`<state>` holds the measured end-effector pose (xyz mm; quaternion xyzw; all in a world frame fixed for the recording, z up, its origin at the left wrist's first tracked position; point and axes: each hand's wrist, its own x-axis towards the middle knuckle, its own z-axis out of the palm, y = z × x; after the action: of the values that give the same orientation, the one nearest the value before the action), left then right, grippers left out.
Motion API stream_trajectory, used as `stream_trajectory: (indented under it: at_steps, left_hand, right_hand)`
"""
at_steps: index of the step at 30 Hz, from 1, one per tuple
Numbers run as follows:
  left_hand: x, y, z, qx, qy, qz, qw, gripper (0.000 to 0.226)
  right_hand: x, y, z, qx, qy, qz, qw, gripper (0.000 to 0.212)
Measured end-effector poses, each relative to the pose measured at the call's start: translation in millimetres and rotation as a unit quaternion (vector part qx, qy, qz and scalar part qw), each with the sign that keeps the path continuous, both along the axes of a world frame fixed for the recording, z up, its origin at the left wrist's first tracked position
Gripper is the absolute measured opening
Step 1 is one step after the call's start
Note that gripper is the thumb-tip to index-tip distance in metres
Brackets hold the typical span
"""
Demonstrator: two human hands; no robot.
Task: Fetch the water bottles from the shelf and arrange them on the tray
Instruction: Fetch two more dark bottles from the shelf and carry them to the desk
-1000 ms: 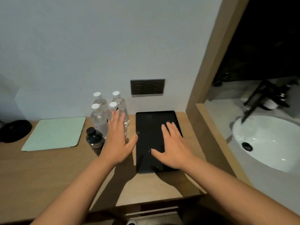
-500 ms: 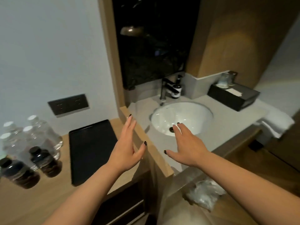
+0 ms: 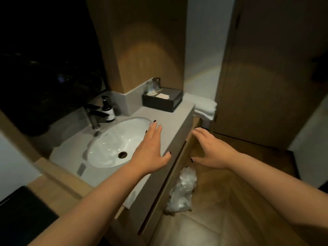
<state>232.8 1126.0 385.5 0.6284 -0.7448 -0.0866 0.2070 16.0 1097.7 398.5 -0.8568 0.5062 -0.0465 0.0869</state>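
Two empty hands are all we have to show so far. Our left hand [image 3: 150, 153] floats palm down with fingers straight over the front edge of the grey counter [image 3: 170, 121], its fingertips reaching across the right rim of the white sink [image 3: 113, 142], and we cannot say whether it touches the stone. Our right hand [image 3: 213, 151] is spread just as loosely beyond the counter's front edge, over the open space in front of the wooden cabinet face [image 3: 168, 189], grasping nothing.

Below and between our forearms, by the foot of the cabinet, lies a crinkled clear-plastic bundle [image 3: 182, 190]. We judge it may be a wrapped pack of bottles, but it is too blurred to be sure. It sits well under the right hand, nearer the wrist than the fingers, so a downward reach would be needed.

Farther out, only the dark corner of the tray [image 3: 21, 217] shows at the lower left, on the wooden ledge beside the counter's left end, well apart from both hands. No bottle stands on the part we can see.

At the counter's back edge are the black tap [image 3: 95, 114], a dark pump bottle [image 3: 108, 110], and a black box [image 3: 163, 100] with glasses at the back right corner, folded white towels [image 3: 204, 107] just past it.

By our reckoning, fetching has not begun; the whole arranging is left.
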Motion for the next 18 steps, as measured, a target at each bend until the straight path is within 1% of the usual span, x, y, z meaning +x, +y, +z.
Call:
stream_trajectory:
  at_steps: [3,8,18]
  left_hand:
    - [-18.9,-33.6,-1.1,0.019,-0.034,-0.04,0.998,0.091]
    - [-32.3,-98.6,-11.6,0.065,-0.051,-0.079,0.993,0.091]
    - [-44.7,-212.5,-38.7,0.12,-0.089,-0.108,0.983,0.092]
  right_hand:
    - [-23.9,-20.6,3.3,0.001,-0.008,-0.041,0.999,0.097]
    - [-41.9,-69.8,1.6,0.017,-0.002,-0.09,0.996,0.097]
    - [-45.5,-153.5,-22.1,0.068,0.009,-0.151,0.986,0.097]
